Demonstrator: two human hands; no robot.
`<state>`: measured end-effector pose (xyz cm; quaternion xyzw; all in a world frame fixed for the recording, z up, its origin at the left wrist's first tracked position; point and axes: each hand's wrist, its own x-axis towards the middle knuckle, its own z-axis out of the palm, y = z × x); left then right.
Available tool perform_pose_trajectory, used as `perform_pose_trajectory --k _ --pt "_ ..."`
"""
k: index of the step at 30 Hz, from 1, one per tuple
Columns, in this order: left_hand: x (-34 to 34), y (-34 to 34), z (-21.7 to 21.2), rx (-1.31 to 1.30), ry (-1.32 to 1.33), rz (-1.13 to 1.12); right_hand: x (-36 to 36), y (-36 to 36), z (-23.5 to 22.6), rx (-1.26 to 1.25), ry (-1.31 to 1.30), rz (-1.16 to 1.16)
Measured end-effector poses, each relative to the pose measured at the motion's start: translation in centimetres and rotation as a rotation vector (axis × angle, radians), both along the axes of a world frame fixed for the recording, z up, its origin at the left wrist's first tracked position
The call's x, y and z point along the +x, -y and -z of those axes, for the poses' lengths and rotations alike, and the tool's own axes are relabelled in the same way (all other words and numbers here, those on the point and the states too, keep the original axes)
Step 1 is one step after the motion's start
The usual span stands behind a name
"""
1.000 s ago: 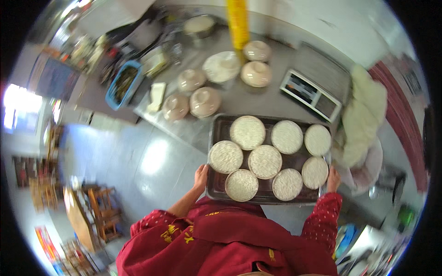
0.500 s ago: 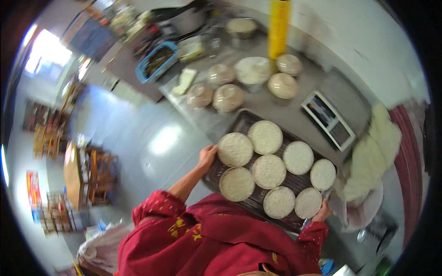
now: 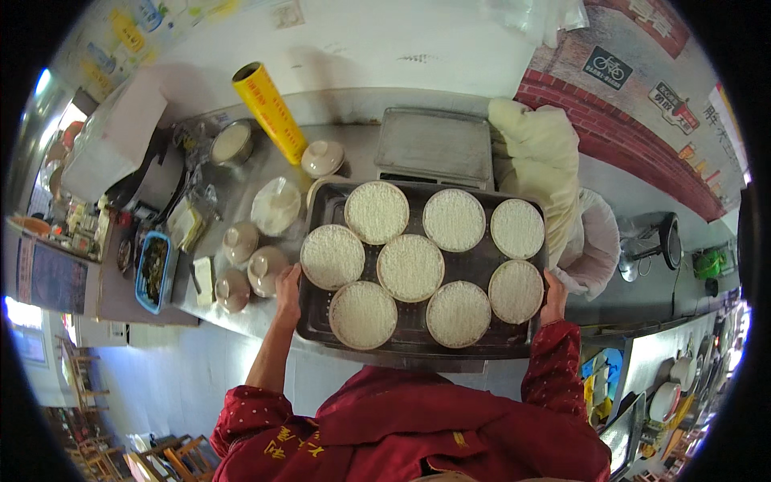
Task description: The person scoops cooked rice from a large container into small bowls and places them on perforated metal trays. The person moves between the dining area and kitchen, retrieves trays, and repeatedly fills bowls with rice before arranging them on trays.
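White rice bowls [image 3: 410, 267] fill a dark grey tray [image 3: 418, 341]; sleeves [image 3: 554, 369] red, white-dotted; roll [image 3: 270, 112] yellow.

Item under handling: one rectangular metal tray [image 3: 317, 213], dark grey, with a perforated floor and raised rim. It is held roughly level, long side running left to right, with its near edge against the person's red-clad front and its far edge over the steel desk [image 3: 353, 149]. The tray carries seven round bowls of white rice [image 3: 410, 267], each filled flat to the brim. Three sit along the far side, two in the middle row, and the remainder along the near side, packed close with rims touching or nearly so. The left hand [image 3: 287, 283] grips the left rim; the right hand [image 3: 553, 291] grips the right rim.
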<state>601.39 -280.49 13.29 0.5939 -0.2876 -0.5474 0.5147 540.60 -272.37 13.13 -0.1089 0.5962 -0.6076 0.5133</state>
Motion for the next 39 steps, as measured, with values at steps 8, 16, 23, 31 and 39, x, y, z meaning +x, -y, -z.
perform_pose_trajectory --k 8,16,23,31,39 --pt "1.4 1.8 1.1 -0.054 0.008 0.025 0.0 -2.9 0.3 -0.143 -0.078 0.084" --pt "2.1 0.9 2.1 -0.035 0.112 -0.018 0.2 -2.6 2.1 -0.378 -0.917 -0.058" --pt "3.0 2.6 5.8 -0.112 0.042 -0.025 -1.0 -2.3 3.5 -0.356 -0.924 -0.157" --pt "3.8 4.4 5.4 -0.121 0.337 0.165 1.1 -1.1 -0.4 -0.124 -0.264 -0.070" --pt "8.4 7.0 9.4 -0.073 0.485 0.120 3.0 -10.2 -1.8 -0.143 -0.398 -0.161"
